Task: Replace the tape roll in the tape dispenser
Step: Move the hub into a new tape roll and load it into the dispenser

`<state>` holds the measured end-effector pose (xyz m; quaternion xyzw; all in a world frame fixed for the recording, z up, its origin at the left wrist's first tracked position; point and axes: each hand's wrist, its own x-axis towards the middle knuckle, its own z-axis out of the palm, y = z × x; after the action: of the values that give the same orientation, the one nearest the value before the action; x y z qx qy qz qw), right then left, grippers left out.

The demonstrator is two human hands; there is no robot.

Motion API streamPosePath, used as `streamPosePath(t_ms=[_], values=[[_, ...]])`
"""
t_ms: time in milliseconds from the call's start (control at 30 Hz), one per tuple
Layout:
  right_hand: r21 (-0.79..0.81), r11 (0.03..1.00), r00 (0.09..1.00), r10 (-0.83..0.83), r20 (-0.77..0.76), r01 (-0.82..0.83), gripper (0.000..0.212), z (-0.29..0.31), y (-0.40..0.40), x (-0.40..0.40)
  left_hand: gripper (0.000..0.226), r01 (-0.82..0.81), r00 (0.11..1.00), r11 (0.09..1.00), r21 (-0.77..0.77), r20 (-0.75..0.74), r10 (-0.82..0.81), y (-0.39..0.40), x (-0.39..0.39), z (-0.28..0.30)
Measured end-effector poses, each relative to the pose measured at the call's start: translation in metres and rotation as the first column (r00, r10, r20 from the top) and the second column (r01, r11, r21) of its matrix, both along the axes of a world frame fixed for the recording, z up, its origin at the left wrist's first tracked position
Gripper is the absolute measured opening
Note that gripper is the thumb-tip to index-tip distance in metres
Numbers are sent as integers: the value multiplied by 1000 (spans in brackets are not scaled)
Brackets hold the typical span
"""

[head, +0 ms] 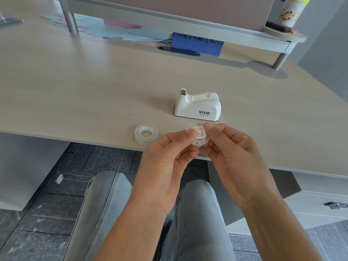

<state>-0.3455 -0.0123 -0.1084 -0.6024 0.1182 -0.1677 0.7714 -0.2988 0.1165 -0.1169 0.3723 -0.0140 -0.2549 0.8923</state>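
Just above the near edge of the counter, both hands hold a small clear plastic disc with a white square hub at its middle. The left hand has its fingers clamped on the disc's left rim, thumb on top. The right hand pinches the right rim the same way. The white tape dispenser stands upright on the counter just beyond the hands, its cutter end pointing left. A clear tape roll lies flat on the counter near its edge, to the left of the hands and apart from the dispenser.
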Motion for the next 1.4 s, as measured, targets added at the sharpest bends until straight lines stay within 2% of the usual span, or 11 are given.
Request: streamPosePath(t_ms=[200,467,933,1100,1200,1233,1300,1400], values=[[-38,998,999,46,11,-46,28,1,3,-2,9,6,1000,1000,-10,10,-6,1,-2,-1],[-90,996,1000,26,4,-26,29,3,5,-4,5,17,1000,999,-28,2,-17,2,-4,2],[-207,977,998,60,23,-54,36,2,0,-8,8,88,990,992,-94,-102,-97,4,-9,2],[-213,977,1000,24,-15,-27,27,0,0,-10,12,92,990,992,-87,-96,-101,4,-11,4],[-365,929,998,-57,38,67,16,7,3,-14,7,64,991,996,-55,-114,-70,2,-13,5],[-456,884,994,-78,74,103,21,10,4,-15,3,52,991,998,-41,-125,-57,1,-14,5],[-600,790,991,-75,114,129,36,13,4,-16,10,26,993,1000,-5,-116,-26,0,-16,5],[-648,758,994,-8,107,76,46,16,5,-18,14,-41,998,997,68,-48,44,2,-14,9]])
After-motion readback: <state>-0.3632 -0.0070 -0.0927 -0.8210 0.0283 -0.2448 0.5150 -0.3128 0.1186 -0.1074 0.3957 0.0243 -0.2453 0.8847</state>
